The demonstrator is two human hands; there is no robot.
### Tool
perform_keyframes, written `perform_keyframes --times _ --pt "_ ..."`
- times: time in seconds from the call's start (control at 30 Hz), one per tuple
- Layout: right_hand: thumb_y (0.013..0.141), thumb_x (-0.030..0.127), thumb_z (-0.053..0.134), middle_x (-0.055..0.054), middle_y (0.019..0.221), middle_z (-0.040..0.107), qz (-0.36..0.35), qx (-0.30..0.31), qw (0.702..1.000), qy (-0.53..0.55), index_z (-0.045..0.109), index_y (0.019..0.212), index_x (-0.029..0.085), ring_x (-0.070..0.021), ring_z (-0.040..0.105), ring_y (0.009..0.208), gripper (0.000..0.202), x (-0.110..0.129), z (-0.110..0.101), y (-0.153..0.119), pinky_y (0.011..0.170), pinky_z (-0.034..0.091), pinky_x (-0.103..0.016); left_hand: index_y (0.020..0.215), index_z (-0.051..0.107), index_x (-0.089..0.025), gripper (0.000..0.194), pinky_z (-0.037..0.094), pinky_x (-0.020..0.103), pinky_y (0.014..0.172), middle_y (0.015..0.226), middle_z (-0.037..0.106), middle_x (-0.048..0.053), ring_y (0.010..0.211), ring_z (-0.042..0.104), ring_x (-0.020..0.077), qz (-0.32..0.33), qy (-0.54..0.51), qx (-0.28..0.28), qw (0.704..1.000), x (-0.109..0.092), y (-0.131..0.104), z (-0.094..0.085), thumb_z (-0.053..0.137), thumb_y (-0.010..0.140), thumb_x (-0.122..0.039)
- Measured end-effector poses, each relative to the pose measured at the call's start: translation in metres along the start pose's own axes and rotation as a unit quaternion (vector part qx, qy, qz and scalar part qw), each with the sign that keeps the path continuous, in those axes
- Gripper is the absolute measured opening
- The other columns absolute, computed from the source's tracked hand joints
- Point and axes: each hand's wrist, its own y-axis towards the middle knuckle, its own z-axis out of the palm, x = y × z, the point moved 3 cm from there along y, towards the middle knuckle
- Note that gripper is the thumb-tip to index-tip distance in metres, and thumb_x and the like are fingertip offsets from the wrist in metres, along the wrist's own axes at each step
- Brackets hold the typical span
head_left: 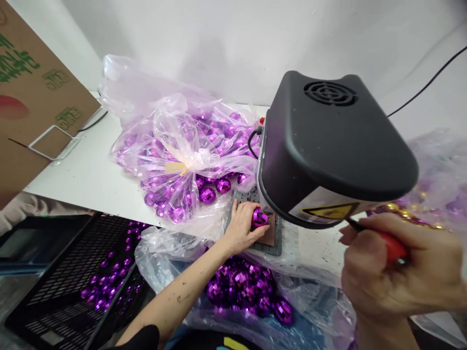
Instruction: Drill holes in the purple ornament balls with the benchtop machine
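Yellow warning label (330, 211) on black machine (339, 136), above purple ball (259, 218)

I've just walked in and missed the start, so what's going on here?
The person's left hand holds a purple ball at a black machine, while the right hand grips a red handle. A plastic bag of similar balls lies on the table; more are in the black crate.

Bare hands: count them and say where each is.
2: the left hand around a shiny purple faceted ball, the right hand gripping a red-and-black handle. Others may be hidden.
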Motion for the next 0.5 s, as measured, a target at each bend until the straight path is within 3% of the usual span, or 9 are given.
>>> perform_keyframes --times 0.13,0.23,0.5 --pt "0.083 0.041 0.063 0.000 0.059 0.059 0.002 0.043 0.999 0.024 0.067 0.084 0.020 -0.0111 0.051 0.049 0.021 0.000 -0.002 -0.014 0.050 0.042 -0.029 0.128 0.057 -0.024 0.039 0.006 0.058 0.126 0.123 0.064 0.010 0.125 0.052 0.0292 0.002 0.009 0.000 1.000 -0.001 -0.001 0.000 0.063 0.090 -0.032" --pt "0.085 0.030 0.059 0.001 0.061 0.056 -0.041 0.058 0.996 0.058 0.063 0.084 0.021 -0.0105 0.051 0.052 0.010 0.001 0.001 -0.021 0.049 0.039 -0.027 0.126 0.057 -0.023 0.037 0.007 0.057 0.126 0.122 0.064 0.010 0.124 0.053 0.0288 0.005 0.014 -0.004 1.000 -0.003 -0.001 -0.001 0.062 0.090 -0.031" --pt "0.083 0.023 0.059 -0.003 0.074 0.060 -0.092 0.072 0.991 0.070 0.063 0.084 0.020 -0.0129 0.056 0.066 0.005 -0.018 0.010 -0.045 0.056 0.043 -0.026 0.119 0.060 -0.025 0.031 0.005 0.059 0.126 0.121 0.064 0.009 0.123 0.053 0.0297 0.003 -0.002 -0.005 1.000 -0.004 -0.001 -0.002 0.064 0.089 -0.031"
